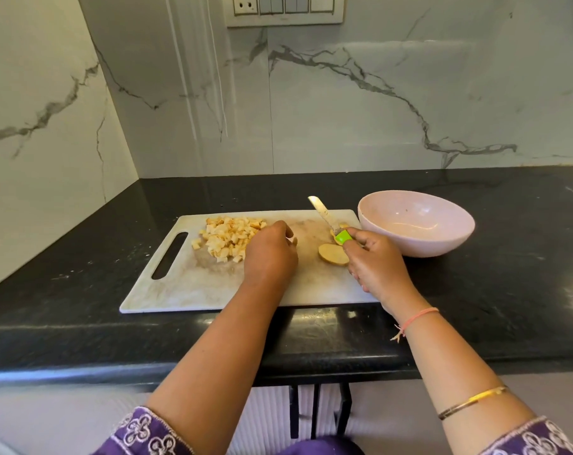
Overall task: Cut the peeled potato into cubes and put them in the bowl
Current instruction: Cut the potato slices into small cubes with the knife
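A white cutting board lies on the black counter. A heap of potato cubes sits on its far left part. My left hand rests beside the heap with fingers curled and a small potato piece at its fingertips. A flat potato slice lies on the board's right side, with another piece behind the knife. My right hand grips a green-handled knife, blade pointing up and away. A pale pink bowl, empty, stands right of the board.
The black counter meets marble walls at the back and left, forming a corner. A switch panel is on the back wall. The counter's front edge runs just below the board.
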